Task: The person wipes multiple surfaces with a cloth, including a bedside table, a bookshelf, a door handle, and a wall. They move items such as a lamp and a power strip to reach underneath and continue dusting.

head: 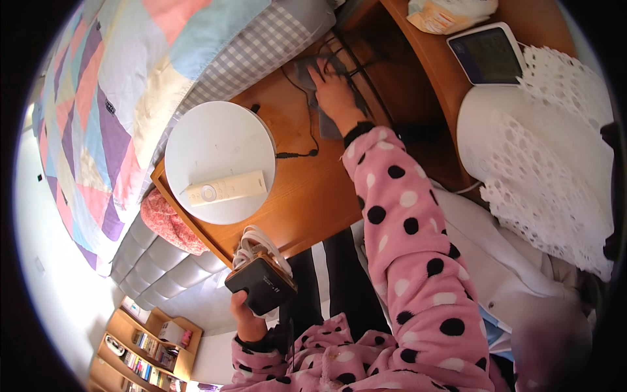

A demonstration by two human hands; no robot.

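Note:
My left hand [250, 318] grips a black box-shaped device [262, 285], with a coiled white cable [262, 245] resting at its top end. My right arm reaches across the wooden tabletop [313, 196]. My right hand [335, 98] lies at the far side over dark, flat items and thin black cables, with its fingers spread; whether it grips anything cannot be told. A black cable with a plug [294, 155] lies on the wood. Left of it, a round white disc-like object [220, 132] bears a cream remote control [228, 188].
A bed with a patchwork quilt [132, 98] borders the left. An open wooden compartment [411, 88] lies beyond my right arm. Above it, a wooden shelf carries a white-framed display [487, 54], a soft packet [448, 14] and white lace cloth [543, 171]. A bookshelf [147, 343] stands lower left.

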